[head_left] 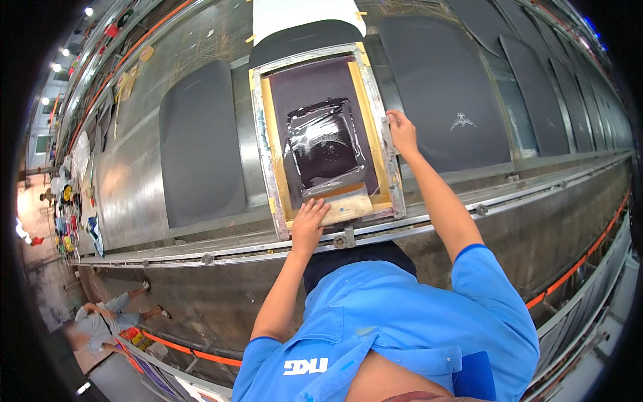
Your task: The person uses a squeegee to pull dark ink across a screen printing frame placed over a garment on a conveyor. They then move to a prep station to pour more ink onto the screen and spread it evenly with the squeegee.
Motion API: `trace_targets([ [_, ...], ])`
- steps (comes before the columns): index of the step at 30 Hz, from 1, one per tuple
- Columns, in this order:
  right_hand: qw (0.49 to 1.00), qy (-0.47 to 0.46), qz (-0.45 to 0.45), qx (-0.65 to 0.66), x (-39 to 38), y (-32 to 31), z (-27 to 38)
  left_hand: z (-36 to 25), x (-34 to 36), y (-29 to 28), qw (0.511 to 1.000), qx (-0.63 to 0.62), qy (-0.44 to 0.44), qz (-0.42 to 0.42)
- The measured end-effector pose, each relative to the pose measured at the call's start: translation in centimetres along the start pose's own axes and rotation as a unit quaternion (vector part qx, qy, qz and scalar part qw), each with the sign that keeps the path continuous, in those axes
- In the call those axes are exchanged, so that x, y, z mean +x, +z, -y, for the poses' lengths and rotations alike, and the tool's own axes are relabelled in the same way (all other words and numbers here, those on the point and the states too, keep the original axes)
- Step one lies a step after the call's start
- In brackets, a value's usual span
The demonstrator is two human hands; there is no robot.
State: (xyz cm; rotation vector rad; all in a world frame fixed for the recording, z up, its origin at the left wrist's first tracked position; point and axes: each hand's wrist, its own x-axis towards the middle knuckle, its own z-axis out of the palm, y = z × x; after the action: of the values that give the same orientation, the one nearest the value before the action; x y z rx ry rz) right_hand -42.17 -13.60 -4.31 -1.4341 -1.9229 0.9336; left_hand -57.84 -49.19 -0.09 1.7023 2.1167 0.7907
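A screen printing frame (262,127) lies in front of me, its mesh bordered with tan tape. Shiny black ink (325,144) covers a rough rectangle of the mesh, and a faint emblem shows through it. At the near end of the frame rests a wooden-handled squeegee (346,205). My left hand (310,220) grips the squeegee's left end, fingers on top and thumb hidden. My right hand (402,132) is closed on the right side rail of the frame, by a small metal fitting. Beyond the frame's far edge, a dark fabric panel (308,37) sticks out from underneath.
Dark panels lie along the long table, one plain (201,147) to the left and one with a pale emblem (442,94) to the right. A metal rail (268,248) follows the near edge. Someone in grey (110,321) sits at the lower left by an orange rail.
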Motion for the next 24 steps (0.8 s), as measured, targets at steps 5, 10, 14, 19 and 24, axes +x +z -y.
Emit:
trace_targets([
  [5,0.961,-0.094,0.113,-0.234,0.4,-3.9,3.9,3.6,8.4,0.2,0.996,0.060,0.012,-0.061],
  [10,0.901,-0.319,0.225,-0.188,2.6,-2.9,12.5,5.9,21.7,-6.4,0.996,-0.057,-0.061,0.031],
  [14,0.895,-0.232,0.318,-0.209,4.7,2.3,12.3,7.3,24.6,-6.2,0.996,-0.059,-0.070,0.015],
  [19,0.928,-0.264,0.231,-0.121,-4.3,1.9,7.9,7.1,17.3,-2.3,0.999,-0.004,-0.038,-0.013],
  [24,0.924,-0.230,0.287,-0.100,-11.1,-1.0,8.1,4.5,9.7,-1.9,1.000,0.002,-0.018,0.000],
])
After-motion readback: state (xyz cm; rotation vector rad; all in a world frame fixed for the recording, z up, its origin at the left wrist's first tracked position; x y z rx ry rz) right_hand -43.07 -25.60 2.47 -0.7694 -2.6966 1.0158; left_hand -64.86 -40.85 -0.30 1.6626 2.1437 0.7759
